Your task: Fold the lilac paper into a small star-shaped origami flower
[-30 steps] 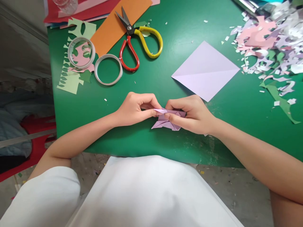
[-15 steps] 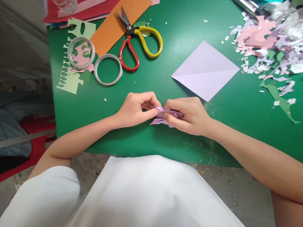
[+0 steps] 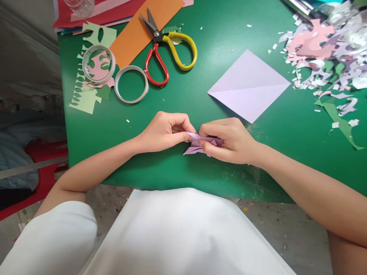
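A small piece of folded purple paper (image 3: 196,143) is held between both hands, near the table's front edge. My left hand (image 3: 169,130) pinches its upper left tip between thumb and forefinger. Closed around its right part is my right hand (image 3: 229,139), the thumb pressing on the front; the fingers hide much of the folds there. Pointed flaps stick out at the lower left. Beyond my right hand lies a flat square of lilac paper (image 3: 249,86), turned like a diamond, with a crease across its middle.
Scissors (image 3: 156,36) with one red and one yellow handle lie spread on an orange paper strip (image 3: 129,36). Two tape rings, one (image 3: 131,84) beside the other (image 3: 98,63), sit near cut green paper (image 3: 86,100). Paper scraps (image 3: 312,42) heap at the right of the green table (image 3: 160,172).
The folded paper has tilted slightly and shifted a little to the right, so more of its middle shows between the hands. Both hands keep their grip; the other things have stayed put.
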